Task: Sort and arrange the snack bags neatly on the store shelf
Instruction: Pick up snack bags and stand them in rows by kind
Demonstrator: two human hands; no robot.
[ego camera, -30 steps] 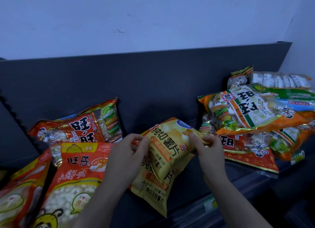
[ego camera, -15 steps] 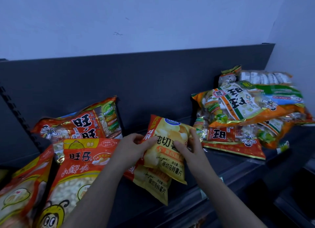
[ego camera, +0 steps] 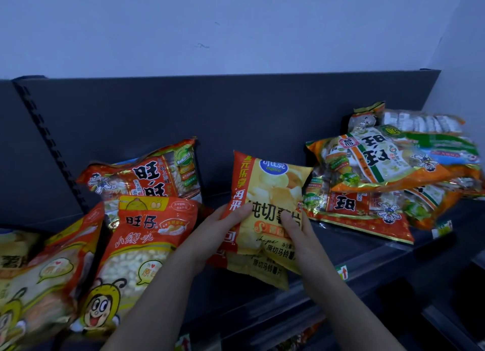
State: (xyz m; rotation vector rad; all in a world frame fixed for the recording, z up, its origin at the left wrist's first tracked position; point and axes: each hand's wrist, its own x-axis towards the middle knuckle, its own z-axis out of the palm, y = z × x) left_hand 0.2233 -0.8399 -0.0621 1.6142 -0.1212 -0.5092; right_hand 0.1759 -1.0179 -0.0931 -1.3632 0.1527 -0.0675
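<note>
Left hand [ego camera: 211, 238] and right hand [ego camera: 299, 236] clamp fingers on a puffy yellow-and-orange crisp bag [ego camera: 273, 190] — over the dark grey shelf [ego camera: 362, 245].

I see a plain pale wall [ego camera: 236, 22] above a dark grey shelf [ego camera: 262, 114] with a slotted upright [ego camera: 49, 146] at left; dim light.

Pale bluish wall [ego camera: 236, 22], small red-arrow label [ego camera: 342, 272]

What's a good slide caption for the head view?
Left hand and right hand hold yellow potato chip bags at the dark shelf.
</note>
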